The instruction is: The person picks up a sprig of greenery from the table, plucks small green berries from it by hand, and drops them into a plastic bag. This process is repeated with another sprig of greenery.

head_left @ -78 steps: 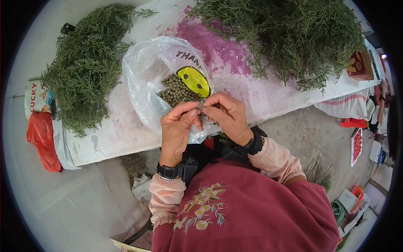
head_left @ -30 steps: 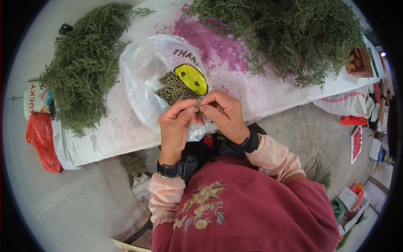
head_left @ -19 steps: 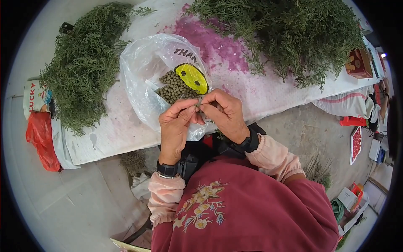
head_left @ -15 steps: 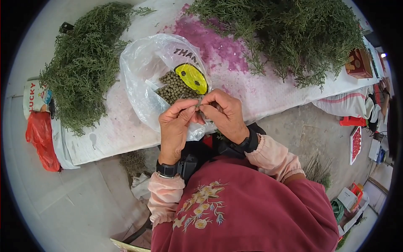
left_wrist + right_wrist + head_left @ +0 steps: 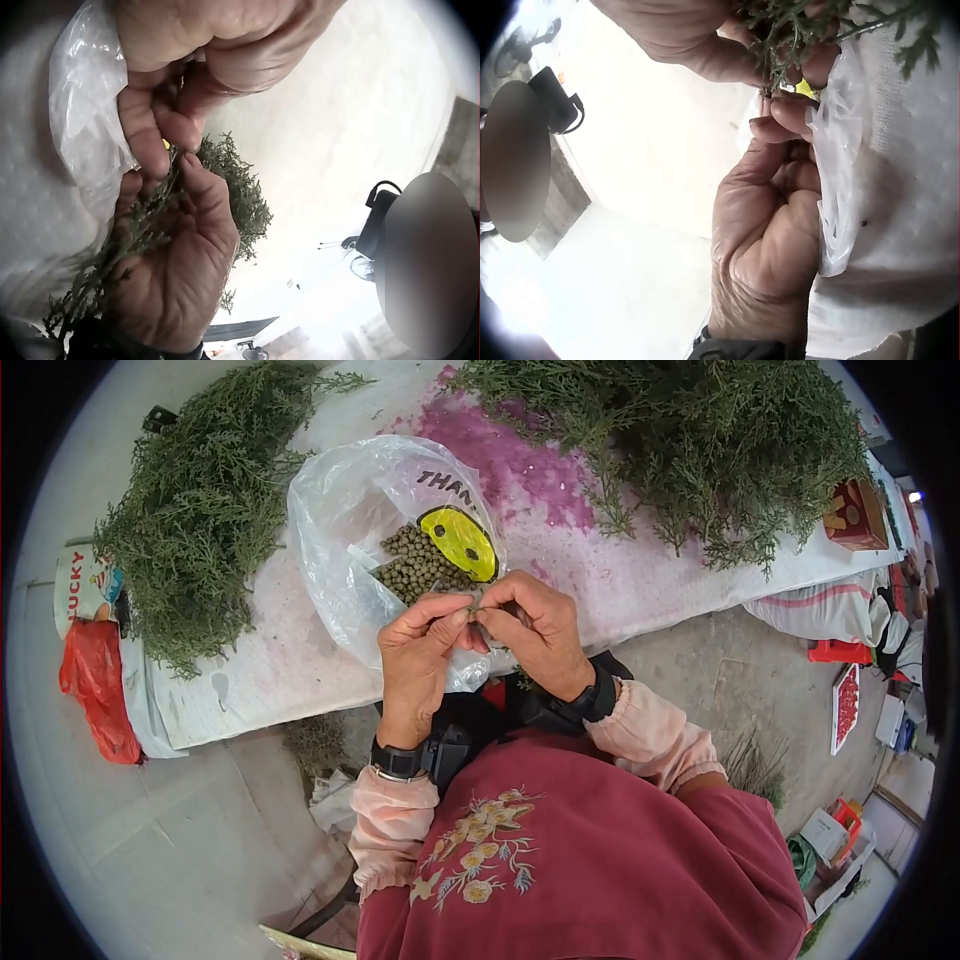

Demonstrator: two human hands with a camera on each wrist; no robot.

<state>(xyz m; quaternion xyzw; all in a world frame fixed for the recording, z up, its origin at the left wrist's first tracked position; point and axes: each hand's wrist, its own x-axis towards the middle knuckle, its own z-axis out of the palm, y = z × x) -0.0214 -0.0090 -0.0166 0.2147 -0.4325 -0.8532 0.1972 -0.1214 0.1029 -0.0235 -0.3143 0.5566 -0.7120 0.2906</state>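
Note:
Over the near edge of a clear plastic bag point(image 5: 330, 595), the two hands meet fingertip to fingertip. The right hand point(image 5: 548, 635) grips a green conifer sprig point(image 5: 142, 232), whose leafy length trails under its palm in the left wrist view. With thumb and forefinger, the left hand point(image 5: 412, 665) pinches a thin bit at the sprig's end; the fingertips hide most of it. Inside the bag lie many small, round, greenish-brown balls point(image 5: 425, 570), just beyond the fingers. A yellow smiley print point(image 5: 460, 545) shows on the bag.
The white-covered table point(image 5: 270, 685) has a purple stain point(image 5: 520, 465). Heaps of conifer branches lie at left point(image 5: 200, 520) and back right point(image 5: 690, 450). A brown box point(image 5: 857, 515) stands by the right heap. A red bag point(image 5: 98, 690) hangs off the left end.
Both hands stay nearly in place, fingertips still together, with only slight finger movement. The head view has shifted a little. Bag and branch heaps stay put.

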